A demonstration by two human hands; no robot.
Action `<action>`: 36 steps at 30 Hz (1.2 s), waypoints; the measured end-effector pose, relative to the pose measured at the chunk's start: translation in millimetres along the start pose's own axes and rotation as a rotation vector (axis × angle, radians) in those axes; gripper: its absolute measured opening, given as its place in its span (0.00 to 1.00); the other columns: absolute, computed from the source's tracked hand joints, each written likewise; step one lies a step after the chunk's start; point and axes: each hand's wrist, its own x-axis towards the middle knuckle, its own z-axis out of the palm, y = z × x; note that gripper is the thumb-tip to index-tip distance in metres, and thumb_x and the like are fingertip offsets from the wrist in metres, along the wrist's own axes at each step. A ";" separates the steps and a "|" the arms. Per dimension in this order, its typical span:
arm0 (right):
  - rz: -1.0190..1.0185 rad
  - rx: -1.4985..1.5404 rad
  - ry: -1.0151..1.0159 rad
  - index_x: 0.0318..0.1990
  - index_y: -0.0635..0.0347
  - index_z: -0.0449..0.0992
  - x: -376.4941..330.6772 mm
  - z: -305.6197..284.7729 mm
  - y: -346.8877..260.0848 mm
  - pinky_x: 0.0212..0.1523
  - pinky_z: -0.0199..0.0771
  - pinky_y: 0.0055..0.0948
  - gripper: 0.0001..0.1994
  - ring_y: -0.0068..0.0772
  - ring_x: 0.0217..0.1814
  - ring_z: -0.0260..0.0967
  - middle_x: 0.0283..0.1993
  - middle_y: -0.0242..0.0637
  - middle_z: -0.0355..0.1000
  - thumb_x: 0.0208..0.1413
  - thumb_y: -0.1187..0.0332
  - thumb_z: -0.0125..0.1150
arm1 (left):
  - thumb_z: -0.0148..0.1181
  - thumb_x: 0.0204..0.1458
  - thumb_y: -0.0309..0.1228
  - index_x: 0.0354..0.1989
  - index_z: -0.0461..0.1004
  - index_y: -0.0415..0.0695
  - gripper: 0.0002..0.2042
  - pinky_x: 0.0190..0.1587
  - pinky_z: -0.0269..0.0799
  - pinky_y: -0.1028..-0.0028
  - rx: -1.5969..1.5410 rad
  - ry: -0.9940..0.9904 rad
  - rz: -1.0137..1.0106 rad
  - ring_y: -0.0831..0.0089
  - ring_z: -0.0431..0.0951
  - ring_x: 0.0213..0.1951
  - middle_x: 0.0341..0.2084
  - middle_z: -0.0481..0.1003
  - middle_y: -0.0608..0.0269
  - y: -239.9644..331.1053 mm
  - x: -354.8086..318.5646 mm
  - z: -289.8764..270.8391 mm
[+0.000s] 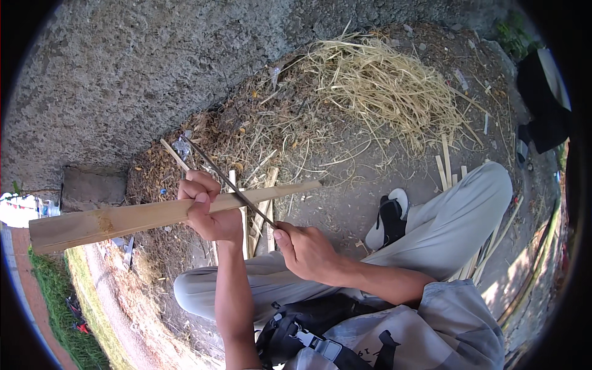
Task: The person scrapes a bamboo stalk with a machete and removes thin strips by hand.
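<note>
My left hand (213, 219) is closed around a long, pale split-bamboo slat (123, 220), which runs sideways in front of me, its broad end at the far left. In my right hand (311, 254) is a knife with a long, thin, dark blade (213, 163); its handle is hidden in my fist. The blade slants up to the left and crosses the slat just right of my left hand. Whether its edge bites into the bamboo, I cannot tell. Several more bamboo strips (262, 213) lie on the ground beyond my hands.
A heap of pale bamboo shavings (388, 86) lies ahead to the right. A rough concrete wall (148, 68) rises at the back, with a block (94, 190) at its foot. My crossed legs (456, 209) frame the near ground. A person's dark-clothed leg (542, 102) shows at far right.
</note>
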 end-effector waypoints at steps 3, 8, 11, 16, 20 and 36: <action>0.057 -0.058 0.024 0.40 0.70 0.72 5.5 6.4 23.6 0.24 0.66 0.50 0.17 0.60 0.21 0.68 0.19 0.54 0.69 0.66 0.64 0.40 | 0.43 0.39 0.31 0.15 0.48 0.49 0.10 0.26 0.47 0.76 0.031 0.081 -0.044 0.78 0.48 0.20 0.12 0.51 0.66 4.6 -3.4 5.6; 0.030 -0.060 -0.021 0.40 0.70 0.72 2.6 3.9 -11.9 0.23 0.67 0.50 0.16 0.61 0.22 0.69 0.18 0.55 0.68 0.65 0.65 0.40 | 0.43 0.40 0.31 0.15 0.48 0.48 0.11 0.26 0.46 0.78 0.075 0.147 -0.037 0.79 0.48 0.20 0.12 0.51 0.66 1.1 -1.4 -4.2; -0.062 -0.043 0.058 0.39 0.69 0.72 -1.1 19.5 7.5 0.23 0.67 0.51 0.15 0.62 0.21 0.68 0.17 0.54 0.68 0.65 0.65 0.40 | 0.43 0.40 0.30 0.14 0.51 0.45 0.09 0.24 0.46 0.77 0.163 0.135 0.094 0.78 0.51 0.19 0.12 0.55 0.63 6.0 -2.9 3.7; 0.136 -0.093 -0.075 0.36 0.69 0.72 10.9 9.8 9.5 0.23 0.67 0.51 0.16 0.62 0.21 0.68 0.17 0.55 0.68 0.65 0.65 0.41 | 0.43 0.41 0.31 0.14 0.52 0.45 0.10 0.24 0.46 0.76 0.185 0.267 0.005 0.77 0.51 0.19 0.14 0.57 0.63 -3.0 3.3 -14.5; 0.063 -0.055 -0.016 0.34 0.68 0.72 9.1 7.9 -10.0 0.24 0.67 0.52 0.17 0.63 0.22 0.68 0.17 0.56 0.68 0.66 0.64 0.40 | 0.42 0.43 0.31 0.15 0.50 0.45 0.10 0.25 0.47 0.77 0.242 0.143 0.097 0.78 0.51 0.20 0.14 0.56 0.63 2.7 -6.0 -4.8; 0.159 -0.084 -0.012 0.37 0.68 0.72 15.2 10.1 41.3 0.25 0.69 0.50 0.20 0.61 0.22 0.69 0.18 0.56 0.69 0.66 0.60 0.38 | 0.43 0.42 0.32 0.15 0.50 0.49 0.11 0.27 0.47 0.78 0.175 0.150 0.029 0.77 0.51 0.24 0.13 0.53 0.64 -3.7 -4.3 -7.2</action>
